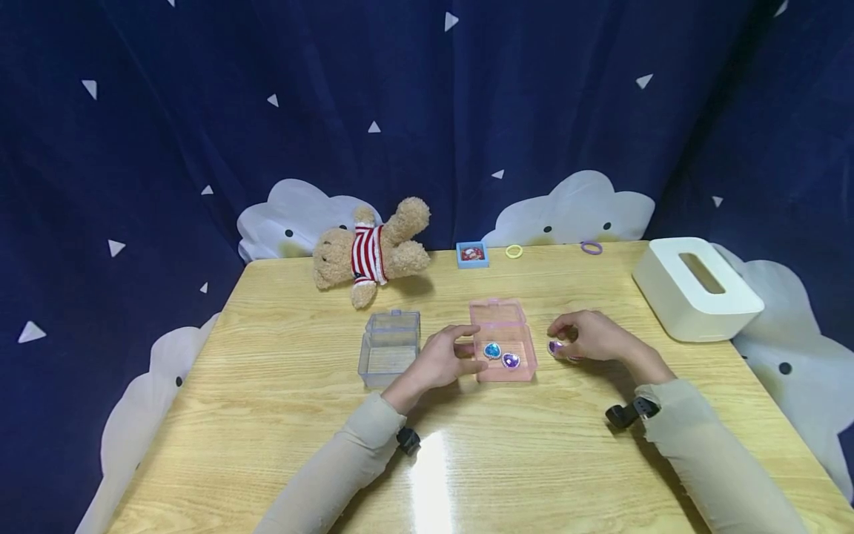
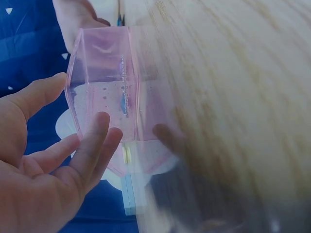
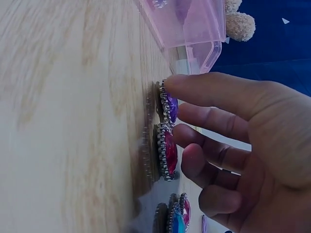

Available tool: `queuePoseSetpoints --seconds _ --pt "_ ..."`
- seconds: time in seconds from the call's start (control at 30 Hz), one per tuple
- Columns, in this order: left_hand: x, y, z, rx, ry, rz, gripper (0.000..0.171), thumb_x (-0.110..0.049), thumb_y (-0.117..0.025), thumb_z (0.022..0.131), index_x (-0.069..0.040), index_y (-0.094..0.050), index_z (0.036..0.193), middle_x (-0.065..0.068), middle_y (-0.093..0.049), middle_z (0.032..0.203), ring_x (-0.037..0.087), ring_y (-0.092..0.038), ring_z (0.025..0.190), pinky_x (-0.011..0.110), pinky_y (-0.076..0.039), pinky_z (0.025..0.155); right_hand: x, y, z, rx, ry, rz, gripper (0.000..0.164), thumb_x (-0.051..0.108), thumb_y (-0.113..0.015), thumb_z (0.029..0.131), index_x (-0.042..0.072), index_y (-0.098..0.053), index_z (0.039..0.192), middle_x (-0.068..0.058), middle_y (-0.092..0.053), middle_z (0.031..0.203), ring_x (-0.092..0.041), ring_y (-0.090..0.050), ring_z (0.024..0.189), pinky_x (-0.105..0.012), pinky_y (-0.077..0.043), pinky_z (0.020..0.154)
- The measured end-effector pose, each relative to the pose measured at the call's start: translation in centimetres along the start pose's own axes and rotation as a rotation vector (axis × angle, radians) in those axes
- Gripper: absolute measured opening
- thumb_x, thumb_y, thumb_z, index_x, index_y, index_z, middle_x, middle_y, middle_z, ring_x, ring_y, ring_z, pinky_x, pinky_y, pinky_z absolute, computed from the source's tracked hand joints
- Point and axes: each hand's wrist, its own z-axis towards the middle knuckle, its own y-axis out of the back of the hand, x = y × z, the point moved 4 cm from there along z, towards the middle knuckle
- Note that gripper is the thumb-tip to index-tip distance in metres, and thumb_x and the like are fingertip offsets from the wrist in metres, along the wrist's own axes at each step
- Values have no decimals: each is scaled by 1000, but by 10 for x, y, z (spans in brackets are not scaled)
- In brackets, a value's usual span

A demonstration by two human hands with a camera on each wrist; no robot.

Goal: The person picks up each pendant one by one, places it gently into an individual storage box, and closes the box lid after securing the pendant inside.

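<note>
My left hand (image 1: 442, 360) is at the left side of the pink clear box (image 1: 507, 374), its lid tipped back. In the left wrist view its fingers (image 2: 95, 141) are spread and overlap the box wall. A blue gem (image 1: 492, 351) and a purple gem (image 1: 511, 360) lie inside. Right of the box, my right hand (image 1: 594, 337) pinches another purple gem (image 3: 171, 107) with a silver beaded rim, thumb at its edge. A red gem (image 3: 169, 153) lies close beside it, under the curled fingers. Farther along, a blue gem (image 3: 178, 222) and a pinkish one (image 3: 186, 209) show.
A grey clear box (image 1: 390, 356) stands open left of the pink one. Behind lie a teddy bear (image 1: 370, 252), a small blue-framed square (image 1: 472, 254), a yellow ring (image 1: 514, 251) and a purple ring (image 1: 591, 248). A white tissue box (image 1: 694, 297) stands at the right.
</note>
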Motion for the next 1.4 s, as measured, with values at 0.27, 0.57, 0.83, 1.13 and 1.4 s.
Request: queuePoseSetpoints --seconds 0.27,0.57,0.83,1.13,1.4 --pt "0 1 -1 5 5 -3 70 -23 -84 81 -17 -53 144 8 -56 142 23 -68 115 32 -58 93 1 -2 -1 6 6 -31 32 19 -87 70 16 -74 100 4 -70 91 -13 -62 86 -32 -52 79" --pt "1 -1 0 11 -6 -1 70 -23 -84 82 -16 -53 144 9 -56 142 23 -68 115 30 -58 91 4 -2 -1 11 -8 -60 23 24 -86 74 20 -71 90 6 -66 84 -11 -56 78 -29 -47 73" --pt "2 -1 0 6 -8 -3 70 -23 -84 81 -16 -53 144 10 -57 141 24 -69 115 33 -58 93 5 -3 1 10 -27 -65 25 26 -87 74 20 -72 92 6 -68 87 -11 -58 81 -31 -49 76" --pt "1 -1 -2 4 -9 -11 70 -23 -84 81 -15 -53 144 10 -57 140 25 -68 115 33 -58 93 7 -5 1 3 -20 -100 24 27 -86 74 21 -72 92 7 -66 86 -10 -57 79 -29 -48 73" --pt "2 -1 -1 5 -14 -5 70 -23 -84 81 -16 -53 144 10 -56 141 24 -68 115 31 -58 92 6 -5 1 -20 -17 -134 26 31 -87 72 23 -72 91 8 -66 84 -10 -55 76 -29 -46 70"
